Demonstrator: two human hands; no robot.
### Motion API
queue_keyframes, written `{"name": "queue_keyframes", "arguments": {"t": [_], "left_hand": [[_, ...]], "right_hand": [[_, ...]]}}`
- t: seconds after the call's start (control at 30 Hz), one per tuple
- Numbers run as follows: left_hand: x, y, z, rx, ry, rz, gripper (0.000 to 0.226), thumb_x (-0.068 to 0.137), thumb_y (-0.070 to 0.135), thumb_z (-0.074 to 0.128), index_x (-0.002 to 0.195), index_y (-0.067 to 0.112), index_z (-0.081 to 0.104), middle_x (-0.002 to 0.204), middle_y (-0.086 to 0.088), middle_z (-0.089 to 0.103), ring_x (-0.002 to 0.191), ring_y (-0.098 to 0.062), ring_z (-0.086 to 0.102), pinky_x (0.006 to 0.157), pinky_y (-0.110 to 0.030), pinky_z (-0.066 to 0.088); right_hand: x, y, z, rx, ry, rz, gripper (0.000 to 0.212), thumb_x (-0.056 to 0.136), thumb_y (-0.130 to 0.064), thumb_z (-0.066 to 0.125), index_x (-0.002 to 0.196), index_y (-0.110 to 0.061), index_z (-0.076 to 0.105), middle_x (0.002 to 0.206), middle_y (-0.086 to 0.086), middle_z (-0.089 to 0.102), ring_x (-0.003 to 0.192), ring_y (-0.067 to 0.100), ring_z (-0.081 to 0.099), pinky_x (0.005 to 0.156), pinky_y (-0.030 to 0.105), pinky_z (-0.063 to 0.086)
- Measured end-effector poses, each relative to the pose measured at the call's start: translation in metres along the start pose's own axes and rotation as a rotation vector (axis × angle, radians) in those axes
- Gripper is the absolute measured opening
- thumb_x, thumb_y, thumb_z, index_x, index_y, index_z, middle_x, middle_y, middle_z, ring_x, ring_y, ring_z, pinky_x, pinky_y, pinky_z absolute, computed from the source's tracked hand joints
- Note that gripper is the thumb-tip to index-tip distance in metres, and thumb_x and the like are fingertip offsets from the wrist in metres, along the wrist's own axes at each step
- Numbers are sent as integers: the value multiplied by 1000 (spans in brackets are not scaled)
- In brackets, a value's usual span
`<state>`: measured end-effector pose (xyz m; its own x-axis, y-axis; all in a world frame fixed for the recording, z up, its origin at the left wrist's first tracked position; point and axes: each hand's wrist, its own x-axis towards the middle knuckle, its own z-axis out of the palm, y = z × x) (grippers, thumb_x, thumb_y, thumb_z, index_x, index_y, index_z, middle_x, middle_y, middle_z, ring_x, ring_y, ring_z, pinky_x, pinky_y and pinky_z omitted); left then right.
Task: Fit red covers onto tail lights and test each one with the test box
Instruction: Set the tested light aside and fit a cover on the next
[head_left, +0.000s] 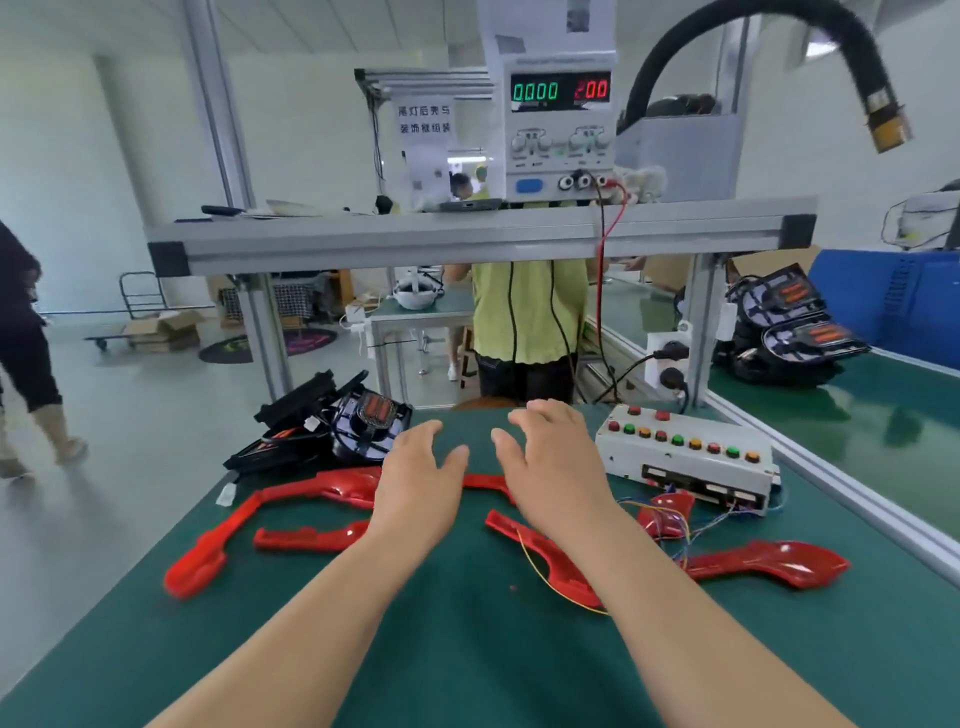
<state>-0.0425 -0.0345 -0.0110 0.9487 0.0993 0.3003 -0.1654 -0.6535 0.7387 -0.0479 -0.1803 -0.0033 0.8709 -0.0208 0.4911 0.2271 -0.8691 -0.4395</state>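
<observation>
Green mat (467, 649) over the whole bench. Blue crate (883, 301) on the neighbouring bench at right, contents out of sight. Grey power supply (558, 130) up on the aluminium shelf (467, 234). White test box (685, 457) with coloured buttons at far right of the mat, thin wires trailing from its front. Black tail lights (332, 426) heaped at the far left corner. Red covers (249, 519) scattered loose across the mat. Left hand (415, 483) and right hand (550, 467) side by side above the middle, fingers spread, gripping nothing.

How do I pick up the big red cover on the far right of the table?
Pinch the red cover across its wide glossy right end, coming from above on the right. It lies flat on the mat, and loose wires crowd its narrow left end.
</observation>
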Motion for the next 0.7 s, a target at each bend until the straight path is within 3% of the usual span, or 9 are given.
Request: {"name": "queue_keyframes", "arguments": {"t": [0.13,0.3,0.4,0.7], "left_hand": [[16,-29,-10,73,1,-77,52,97,34,52,146,18,43,142,-2,50,115,-21,55,99,-44,47],[45,-59,-29,178,78,-133,47,98,34,52,141,15,48,141,-7,51,127,-27,49,102,-40,41],[71,-68,-41,257,158,-130,36,96,33,52,126,13,56,125,-10,60,112,-30,55,94,-42,46],[153,-88,-60,483,283,-126,56,93,31,55,141,7,41,147,-14,41,131,-36,40,104,-50,37]], "right_hand": [[-5,-1,27,40,-60,17,49,101,-44,45,140,-14,52,147,2,43,143,19,26,112,35,32],[-15,8,48,14,-128,15,45,101,-42,46,137,-16,53,147,0,42,144,19,25,113,32,29],[-17,14,53,20,-154,19,47,101,-43,44,142,-20,47,152,-4,36,147,15,18,117,29,23],[-21,11,58,46,-165,-64,50,102,-43,43,148,-25,42,157,-7,29,149,11,10,122,26,14]]}}
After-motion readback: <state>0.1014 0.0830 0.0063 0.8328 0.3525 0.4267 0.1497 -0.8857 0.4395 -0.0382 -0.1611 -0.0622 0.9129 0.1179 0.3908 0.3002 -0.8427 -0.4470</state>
